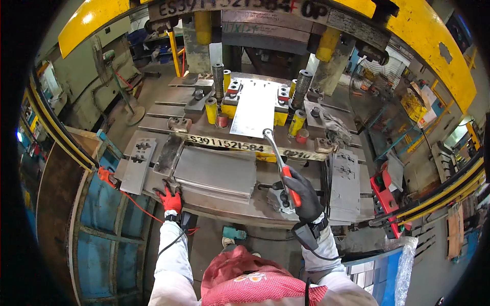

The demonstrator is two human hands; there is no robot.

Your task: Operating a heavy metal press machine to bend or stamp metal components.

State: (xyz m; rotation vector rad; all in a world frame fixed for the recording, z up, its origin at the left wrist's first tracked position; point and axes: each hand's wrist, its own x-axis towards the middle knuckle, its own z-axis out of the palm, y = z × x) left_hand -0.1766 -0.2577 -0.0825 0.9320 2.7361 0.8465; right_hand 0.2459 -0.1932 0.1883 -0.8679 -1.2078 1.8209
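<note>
My right hand (305, 196), in a black glove, is wrapped round the red grip of a long metal tool (277, 155) shaped like a ratchet wrench. Its round head rests at the near right corner of a bright flat metal sheet (255, 107), which lies on the lower die (279, 118) between the guide posts. In a red glove with dark fingertips, my left hand (169, 199) is spread at the front edge of the press table, holding nothing visible. Just right of it lies a stack of grey metal sheets (217, 171).
Another pile of cut plates (345, 186) sits at the table's right, and a slotted plate (139, 166) at its left. Yellow-black posts (64, 130) flank the table. Overhead hangs the yellow-edged upper die (265, 30). A red bracket-like fixture (385, 199) stands at right.
</note>
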